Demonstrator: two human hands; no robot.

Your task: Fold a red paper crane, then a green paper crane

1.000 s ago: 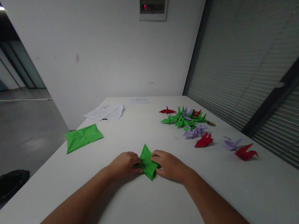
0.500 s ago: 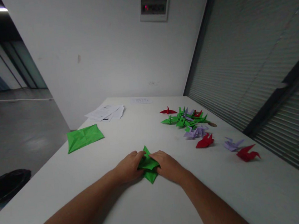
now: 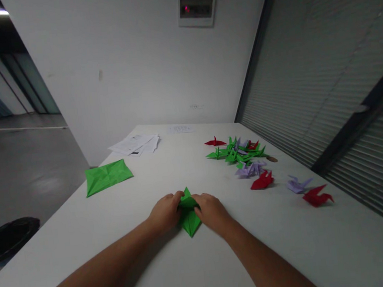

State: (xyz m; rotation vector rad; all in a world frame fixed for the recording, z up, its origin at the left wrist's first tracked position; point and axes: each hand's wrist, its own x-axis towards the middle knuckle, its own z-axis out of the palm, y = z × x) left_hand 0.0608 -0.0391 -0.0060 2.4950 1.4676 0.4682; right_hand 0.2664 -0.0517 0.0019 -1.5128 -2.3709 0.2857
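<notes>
A partly folded piece of green origami paper [image 3: 189,220] lies on the white table [image 3: 164,271] in front of me, one pointed end toward me and another away. My left hand [image 3: 166,212] grips its left edge, fingers bent around the upper part. On the opposite edge my right hand [image 3: 212,211] is closed, with thumb and fingers pinching the paper. Both hands cover the paper's side corners. Between them a raised flap stands near the far tip.
Folded green, purple and red cranes [image 3: 239,151] are heaped at the right, with a red crane [image 3: 317,197] nearest. A creased green sheet [image 3: 108,177] and white printed papers [image 3: 134,144] lie left. A black bin [image 3: 10,238] stands beyond the left edge; blinds [image 3: 329,81] line the right.
The raised middle flap has narrowed and folded inward between my hands, baring more of the lower diamond. My right fingers have curled further around the edge.
</notes>
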